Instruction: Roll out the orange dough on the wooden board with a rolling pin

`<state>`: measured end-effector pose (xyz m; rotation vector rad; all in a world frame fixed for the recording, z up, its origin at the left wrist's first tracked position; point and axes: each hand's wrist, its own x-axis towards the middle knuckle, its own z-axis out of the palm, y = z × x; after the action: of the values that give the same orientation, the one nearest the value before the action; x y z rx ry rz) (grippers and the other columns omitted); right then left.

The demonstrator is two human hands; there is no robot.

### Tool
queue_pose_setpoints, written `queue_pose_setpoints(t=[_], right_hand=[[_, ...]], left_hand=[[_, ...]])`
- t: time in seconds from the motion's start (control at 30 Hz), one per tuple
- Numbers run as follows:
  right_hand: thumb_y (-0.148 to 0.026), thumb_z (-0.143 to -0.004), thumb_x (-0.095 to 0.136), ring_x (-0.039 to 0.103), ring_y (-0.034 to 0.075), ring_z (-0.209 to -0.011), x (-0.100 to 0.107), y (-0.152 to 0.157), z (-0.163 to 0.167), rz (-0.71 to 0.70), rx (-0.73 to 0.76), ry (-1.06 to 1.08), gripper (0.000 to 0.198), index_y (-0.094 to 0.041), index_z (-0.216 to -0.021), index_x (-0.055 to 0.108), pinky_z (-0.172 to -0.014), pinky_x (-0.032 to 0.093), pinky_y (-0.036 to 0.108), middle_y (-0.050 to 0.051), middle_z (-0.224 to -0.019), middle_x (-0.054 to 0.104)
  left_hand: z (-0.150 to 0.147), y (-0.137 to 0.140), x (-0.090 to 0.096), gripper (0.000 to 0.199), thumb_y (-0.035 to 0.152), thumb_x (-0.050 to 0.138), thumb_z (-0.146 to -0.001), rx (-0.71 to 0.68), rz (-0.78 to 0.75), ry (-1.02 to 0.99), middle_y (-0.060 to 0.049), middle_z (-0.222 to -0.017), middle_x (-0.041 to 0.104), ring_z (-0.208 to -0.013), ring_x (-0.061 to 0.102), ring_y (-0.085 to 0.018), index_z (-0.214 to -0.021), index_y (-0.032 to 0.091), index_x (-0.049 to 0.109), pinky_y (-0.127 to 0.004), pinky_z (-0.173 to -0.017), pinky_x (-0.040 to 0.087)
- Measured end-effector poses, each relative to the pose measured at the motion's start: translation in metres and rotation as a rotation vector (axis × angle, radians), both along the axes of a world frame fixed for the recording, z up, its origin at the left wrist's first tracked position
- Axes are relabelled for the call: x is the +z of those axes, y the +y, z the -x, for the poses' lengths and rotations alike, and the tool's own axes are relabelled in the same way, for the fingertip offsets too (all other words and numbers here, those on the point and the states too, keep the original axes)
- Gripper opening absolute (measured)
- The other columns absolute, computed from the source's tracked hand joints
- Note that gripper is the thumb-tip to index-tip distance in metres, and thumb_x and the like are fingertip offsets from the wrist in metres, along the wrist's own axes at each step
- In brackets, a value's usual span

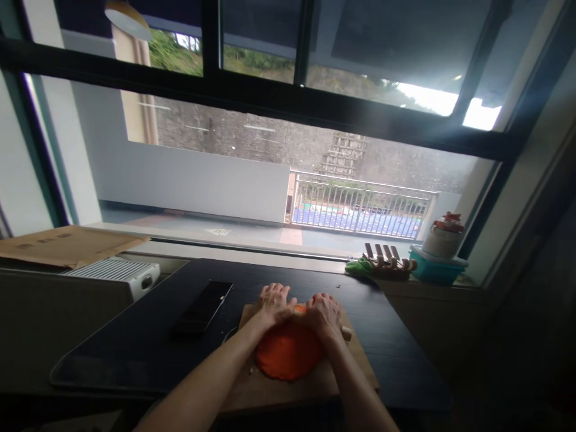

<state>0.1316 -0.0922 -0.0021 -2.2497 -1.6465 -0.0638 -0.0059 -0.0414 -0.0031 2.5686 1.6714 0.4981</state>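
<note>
A flattened round of orange dough or clay point(290, 353) lies on a wooden board point(360, 360) between my forearms; which material it is, I cannot tell. Across its far part runs a wooden rolling pin point(346, 333), mostly covered by my hands, with one end poking out on the right. My left hand point(275, 303) is curled over the pin's left part, thumb turned inward. Over its right part my right hand point(324, 312) presses with bent fingers. The hands are a short gap apart, and a bit of orange shows between them.
A dark phone point(207, 306) lies left of the board on the black table point(135, 342). Beyond the table, a teal box point(436, 267) with a pot on top stands near a green cloth-like item point(359, 266). A brown envelope point(67, 245) rests at the far left, below the window.
</note>
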Motion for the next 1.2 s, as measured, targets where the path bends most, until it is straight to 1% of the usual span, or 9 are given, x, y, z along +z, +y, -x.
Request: queue_pose_setpoints(t=[0.13, 0.33, 0.43, 0.53, 0.63, 0.77, 0.97, 1.1, 1.2], right_hand=[[-0.027, -0.090, 0.036, 0.055, 0.024, -0.098, -0.003, -0.010, 0.003, -0.022, 0.022, -0.003, 0.033, -0.019, -0.088, 0.068, -0.086, 0.034, 0.034, 0.010, -0.100, 0.066], [-0.028, -0.090, 0.035, 0.055, 0.025, -0.098, -0.010, -0.005, 0.001, -0.045, 0.038, 0.015, 0.033, -0.020, -0.089, 0.067, -0.084, 0.035, 0.035, 0.009, -0.099, 0.065], [-0.029, -0.090, 0.035, 0.055, 0.025, -0.098, -0.013, -0.002, -0.001, -0.043, 0.035, 0.026, 0.033, -0.020, -0.089, 0.067, -0.084, 0.035, 0.035, 0.009, -0.099, 0.065], [-0.029, -0.090, 0.034, 0.055, 0.025, -0.097, -0.014, -0.003, -0.002, -0.036, 0.046, 0.027, 0.034, -0.019, -0.090, 0.067, -0.085, 0.035, 0.036, 0.009, -0.099, 0.064], [-0.029, -0.090, 0.033, 0.054, 0.025, -0.098, -0.012, -0.004, -0.003, -0.023, 0.060, 0.029, 0.034, -0.020, -0.090, 0.066, -0.085, 0.035, 0.036, 0.009, -0.100, 0.064], [-0.030, -0.091, 0.033, 0.055, 0.025, -0.098, -0.008, -0.008, -0.003, 0.004, 0.081, 0.031, 0.034, -0.022, -0.091, 0.066, -0.083, 0.037, 0.036, 0.009, -0.101, 0.064], [-0.028, -0.091, 0.034, 0.057, 0.024, -0.098, -0.014, -0.021, 0.000, -0.045, 0.116, -0.099, 0.033, -0.024, -0.099, 0.066, -0.083, 0.038, 0.035, 0.009, -0.104, 0.065], [-0.026, -0.089, 0.037, 0.051, 0.028, -0.117, -0.024, -0.031, 0.006, -0.091, 0.106, -0.196, 0.036, -0.022, -0.112, 0.064, -0.097, 0.033, 0.040, 0.011, -0.123, 0.060], [-0.024, -0.090, 0.035, 0.044, 0.029, -0.126, -0.029, -0.039, 0.011, -0.096, 0.111, -0.240, 0.038, -0.019, -0.116, 0.063, -0.103, 0.027, 0.044, 0.012, -0.131, 0.055]], left_hand=[[0.044, -0.012, 0.011, 0.049, 0.037, 0.032, -0.091, 0.012, 0.045, -0.182, -0.006, -0.139, 0.050, -0.131, 0.038, -0.018, -0.135, 0.018, 0.045, -0.030, -0.108, 0.027], [0.143, -0.014, 0.011, 0.049, 0.024, 0.028, -0.091, 0.298, -0.181, -0.053, -0.010, -0.125, 0.062, -0.134, 0.035, -0.023, -0.137, 0.017, 0.041, -0.049, -0.111, 0.016], [0.175, -0.008, 0.009, 0.049, 0.026, 0.028, -0.090, 0.297, -0.040, 0.030, -0.011, -0.130, 0.058, -0.130, 0.043, -0.024, -0.137, 0.018, 0.042, -0.055, -0.110, 0.017], [0.185, 0.002, 0.026, 0.048, 0.030, 0.026, -0.092, 0.353, 0.027, 0.003, -0.011, -0.132, 0.056, -0.126, 0.046, -0.024, -0.136, 0.019, 0.041, -0.054, -0.107, 0.022], [0.171, 0.012, 0.056, 0.046, 0.034, 0.025, -0.092, 0.382, -0.049, -0.028, -0.011, -0.119, 0.065, -0.119, 0.052, -0.025, -0.129, 0.019, 0.049, -0.049, -0.103, 0.029], [0.109, 0.021, 0.071, 0.043, 0.033, 0.026, -0.091, 0.208, -0.087, -0.048, -0.009, -0.119, 0.065, -0.112, 0.055, -0.025, -0.116, 0.019, 0.059, -0.043, -0.097, 0.036], [0.002, 0.031, 0.025, 0.038, 0.034, 0.033, -0.090, 0.076, -0.051, -0.063, -0.008, -0.116, 0.065, -0.115, 0.052, -0.023, -0.112, 0.021, 0.061, -0.043, -0.101, 0.034], [-0.014, 0.031, -0.002, 0.034, 0.032, 0.043, -0.084, 0.061, 0.016, -0.038, -0.013, -0.113, 0.065, -0.113, 0.053, -0.028, -0.108, 0.016, 0.061, -0.053, -0.103, 0.031], [-0.007, 0.025, -0.006, 0.034, 0.031, 0.038, -0.087, 0.069, -0.001, -0.031, -0.014, -0.114, 0.063, -0.115, 0.050, -0.028, -0.110, 0.015, 0.059, -0.053, -0.104, 0.028]])
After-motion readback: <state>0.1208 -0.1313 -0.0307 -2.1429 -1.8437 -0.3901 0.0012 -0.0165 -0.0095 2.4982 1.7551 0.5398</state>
